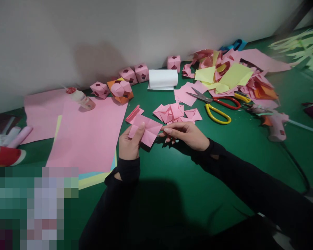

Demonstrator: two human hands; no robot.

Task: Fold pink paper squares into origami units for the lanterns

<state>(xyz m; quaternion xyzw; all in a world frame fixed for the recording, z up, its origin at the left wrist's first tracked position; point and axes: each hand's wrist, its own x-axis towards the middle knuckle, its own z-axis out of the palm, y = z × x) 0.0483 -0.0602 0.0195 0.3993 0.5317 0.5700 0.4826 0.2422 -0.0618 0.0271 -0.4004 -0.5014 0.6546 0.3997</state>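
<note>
A creased pink paper square [150,130] is held up between both hands over the green table. My left hand [130,143] grips its left side, thumb on top. At the right corner, my right hand [189,134] pinches the paper between thumb and index finger. Just behind lie several folded pink paper pieces [170,113], and another folded pink strip [134,114] is beside my left hand. Scissors [208,100] with red and yellow handles lie open beyond my right hand, resting partly on pink paper squares [187,93].
Pink sheets [87,135] lie at left with a small bottle [80,99] on them. Folded paper cubes [127,75] and a white paper roll [163,79] line the wall. Pink and yellow scraps [229,73] pile up at back right. A glue gun [275,123] with its cord lies right.
</note>
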